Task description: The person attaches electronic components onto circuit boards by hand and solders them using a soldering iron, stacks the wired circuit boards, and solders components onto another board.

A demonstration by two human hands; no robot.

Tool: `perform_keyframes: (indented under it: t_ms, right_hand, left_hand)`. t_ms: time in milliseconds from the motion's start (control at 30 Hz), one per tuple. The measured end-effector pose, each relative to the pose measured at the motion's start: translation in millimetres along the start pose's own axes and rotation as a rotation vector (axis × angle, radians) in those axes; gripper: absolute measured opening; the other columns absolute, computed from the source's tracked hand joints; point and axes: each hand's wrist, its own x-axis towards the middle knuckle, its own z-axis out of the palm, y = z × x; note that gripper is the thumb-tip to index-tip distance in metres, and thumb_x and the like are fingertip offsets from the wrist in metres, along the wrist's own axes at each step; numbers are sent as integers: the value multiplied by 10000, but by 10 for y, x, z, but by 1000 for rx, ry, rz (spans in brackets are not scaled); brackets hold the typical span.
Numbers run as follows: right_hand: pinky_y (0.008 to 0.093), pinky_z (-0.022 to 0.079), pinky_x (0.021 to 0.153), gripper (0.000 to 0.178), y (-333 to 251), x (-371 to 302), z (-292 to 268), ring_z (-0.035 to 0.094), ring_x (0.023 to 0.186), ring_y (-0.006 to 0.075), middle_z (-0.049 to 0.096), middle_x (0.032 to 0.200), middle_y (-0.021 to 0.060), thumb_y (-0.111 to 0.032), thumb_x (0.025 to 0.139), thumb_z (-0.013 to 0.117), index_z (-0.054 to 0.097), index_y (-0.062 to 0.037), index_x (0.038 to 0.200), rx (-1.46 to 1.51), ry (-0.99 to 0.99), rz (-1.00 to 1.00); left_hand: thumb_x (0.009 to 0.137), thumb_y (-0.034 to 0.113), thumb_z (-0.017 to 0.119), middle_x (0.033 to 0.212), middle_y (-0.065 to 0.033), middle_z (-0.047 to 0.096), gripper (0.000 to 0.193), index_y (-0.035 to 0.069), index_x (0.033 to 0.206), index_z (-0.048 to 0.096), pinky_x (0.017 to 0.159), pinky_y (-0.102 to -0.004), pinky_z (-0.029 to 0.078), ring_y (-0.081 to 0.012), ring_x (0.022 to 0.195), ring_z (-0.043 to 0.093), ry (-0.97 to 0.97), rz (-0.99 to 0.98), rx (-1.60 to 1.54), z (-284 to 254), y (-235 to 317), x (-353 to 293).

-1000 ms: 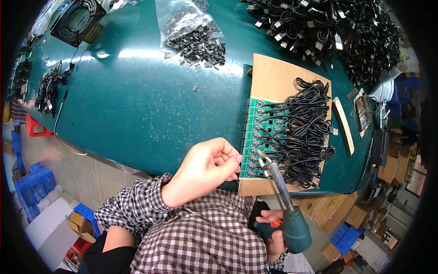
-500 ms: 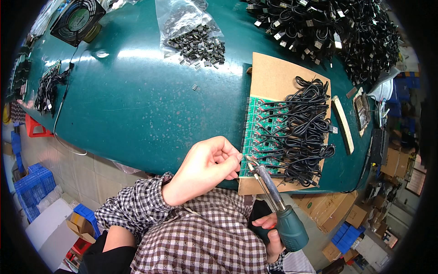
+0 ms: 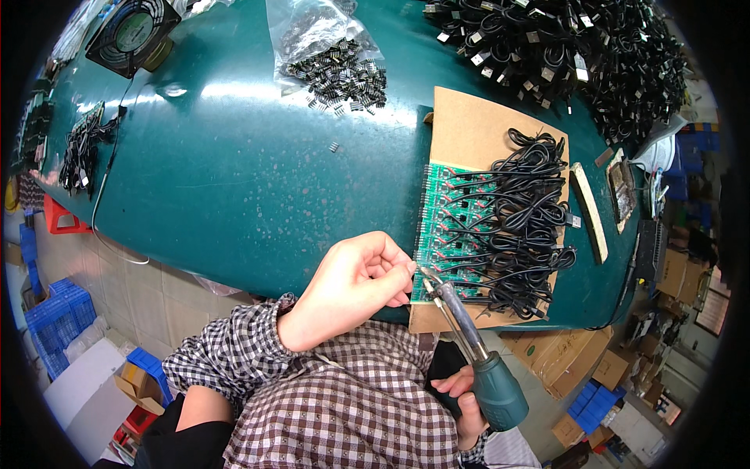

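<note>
A green-handled soldering iron is held in my right hand, its fingers wrapped round the lower handle. A thin metal tube runs along its shaft. The tip rests at the left edge of a row of green circuit boards, which lie on a brown cardboard sheet. Beside that tip, my left hand is closed in a pinch at the boards' edge; whatever lies between its fingertips is hidden. Small black pin headers line the boards' left side. Coiled black cables run right from the boards.
Loose pin headers spill from a clear plastic bag at the back. One stray header lies mid-table. A large heap of black USB cables fills the back right. A pale strip lies right of the cardboard; a fan stands back left.
The soldering iron's tip has shifted slightly left, closer to my left fingertips and the boards' edge. My left hand stays almost still.
</note>
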Motion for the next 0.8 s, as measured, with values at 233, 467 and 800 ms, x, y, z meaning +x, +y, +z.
perform_keyframes:
  t_ms: [233,467,800]
  right_hand:
    - [436,536,654,381,2,-23,-6,558,662,241,482,720,133,-335,812,569,490,30,740,10,0,1]
    - [451,533,660,394,26,-62,-52,559,658,244,483,723,137,-348,814,569,487,30,741,1,-29,6]
    - [404,543,608,443,-72,7,118,564,678,255,503,744,154,-371,785,599,481,55,825,28,111,1]
  left_hand:
    - [863,142,552,762,-91,601,195,-51,866,535,622,-232,518,-110,672,599,4,9,-4,4,2,-7]
    - [861,138,553,753,-87,599,191,-52,865,534,613,-228,519,-107,665,599,1,1,-10,9,3,1]
    - [847,118,552,760,-90,596,173,-52,862,533,625,-231,514,-107,668,590,-1,-3,-14,-2,-3,2]
